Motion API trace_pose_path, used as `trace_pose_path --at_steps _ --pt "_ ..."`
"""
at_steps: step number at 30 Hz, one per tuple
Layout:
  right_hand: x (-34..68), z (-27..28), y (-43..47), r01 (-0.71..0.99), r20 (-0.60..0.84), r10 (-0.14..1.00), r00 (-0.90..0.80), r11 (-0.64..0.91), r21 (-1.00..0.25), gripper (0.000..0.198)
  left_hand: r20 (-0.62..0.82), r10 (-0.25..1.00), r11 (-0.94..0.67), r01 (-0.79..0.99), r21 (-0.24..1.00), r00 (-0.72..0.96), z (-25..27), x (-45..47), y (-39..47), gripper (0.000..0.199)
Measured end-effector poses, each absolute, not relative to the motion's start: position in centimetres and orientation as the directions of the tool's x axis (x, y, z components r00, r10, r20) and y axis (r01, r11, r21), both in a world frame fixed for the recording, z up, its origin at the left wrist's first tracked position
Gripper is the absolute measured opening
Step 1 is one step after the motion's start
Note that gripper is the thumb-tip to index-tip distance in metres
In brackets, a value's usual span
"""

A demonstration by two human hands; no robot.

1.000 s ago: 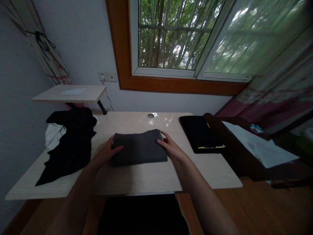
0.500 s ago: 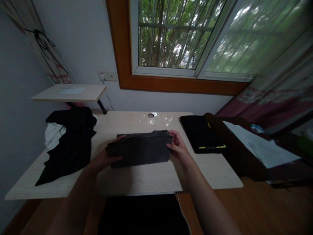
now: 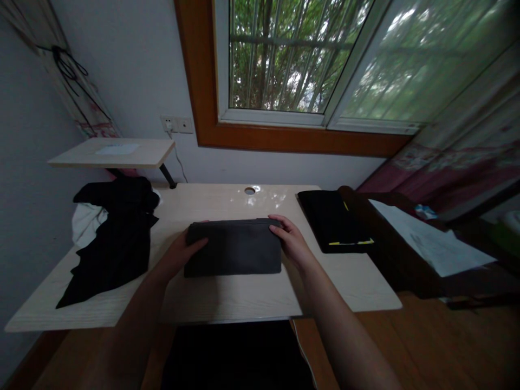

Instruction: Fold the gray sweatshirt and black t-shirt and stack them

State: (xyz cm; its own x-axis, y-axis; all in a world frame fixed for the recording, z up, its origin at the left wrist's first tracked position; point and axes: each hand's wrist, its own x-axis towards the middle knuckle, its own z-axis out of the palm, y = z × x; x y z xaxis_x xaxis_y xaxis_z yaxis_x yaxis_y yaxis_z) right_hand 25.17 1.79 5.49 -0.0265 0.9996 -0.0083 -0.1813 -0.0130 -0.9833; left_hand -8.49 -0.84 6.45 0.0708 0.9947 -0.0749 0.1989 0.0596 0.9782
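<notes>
In the head view, the folded gray cloth (image 3: 238, 252) lies in front of you, near the middle of the pale wooden surface (image 3: 260, 300), its long side running left to right. Your left hand (image 3: 181, 254) grasps its left end, thumb across the top and the other fingers mostly hidden behind the edge. Your right hand (image 3: 290, 239) grasps the upper right corner, thumb on the near face and fingers at the far edge.

To your left, a rumpled black garment (image 3: 117, 249) lies on the surface with a white cloth (image 3: 87, 223) showing beside and partly under it. Behind them stands a small raised shelf (image 3: 81, 156) on dark legs, with a pale slip of paper (image 3: 117, 149) on top; its marks are too faint for you to read. On the wall past the shelf you have an outlet (image 3: 176, 124) with a plug and cord in it.

To your right, well apart from the gray cloth, lies a flat black item (image 3: 325, 222) with yellow strips along its edge; you can't tell whether it is cloth or a folder. Beyond it, a large sheet of paper (image 3: 430, 238) rests on dark furniture (image 3: 410, 265), its gray markings too blurred to read. Ahead of you, beyond the surface, is a barred window (image 3: 300, 59) with greenery outside.
</notes>
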Motion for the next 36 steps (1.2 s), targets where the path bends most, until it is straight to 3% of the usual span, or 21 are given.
trace_pose_path --at_steps 5,10,16,21,26,32,36 --pt "23.9 2.2 4.7 0.006 -0.026 0.998 0.065 -0.026 -1.0 0.032 -0.1 0.992 0.119 0.326 0.938 -0.074 3.9 -8.8 1.6 0.055" --pt "24.2 -0.1 5.4 0.266 0.131 0.986 0.099 0.101 -0.959 0.033 -0.14 0.987 0.16 0.338 0.927 -0.083 2.7 -9.2 2.2 0.051" --pt "25.5 -1.0 4.8 0.136 0.005 0.994 0.114 -0.011 -0.991 0.056 -0.15 0.981 0.172 0.197 0.965 -0.123 1.7 -9.2 2.0 0.055" --pt "26.0 -0.9 4.5 0.124 0.108 0.988 0.107 0.094 -0.988 0.037 -0.144 0.98 0.169 0.189 0.967 -0.14 1.9 -9.0 1.4 0.055" --pt "25.6 0.5 4.0 0.295 0.286 0.951 0.12 0.241 -0.925 0.027 -0.09 0.976 0.16 0.366 0.917 -0.2 3.4 -9.4 1.2 0.053" --pt "24.8 1.5 4.6 0.179 0.198 0.961 0.194 0.164 -0.97 0.033 0.029 0.968 0.093 0.466 0.88 -0.248 4.5 -9.9 2.0 0.042" --pt "24.5 1.5 6.0 0.299 0.172 0.966 0.192 0.11 -0.948 0.03 0.076 0.959 0.079 0.519 0.851 -0.271 3.1 -10.0 3.7 0.035"
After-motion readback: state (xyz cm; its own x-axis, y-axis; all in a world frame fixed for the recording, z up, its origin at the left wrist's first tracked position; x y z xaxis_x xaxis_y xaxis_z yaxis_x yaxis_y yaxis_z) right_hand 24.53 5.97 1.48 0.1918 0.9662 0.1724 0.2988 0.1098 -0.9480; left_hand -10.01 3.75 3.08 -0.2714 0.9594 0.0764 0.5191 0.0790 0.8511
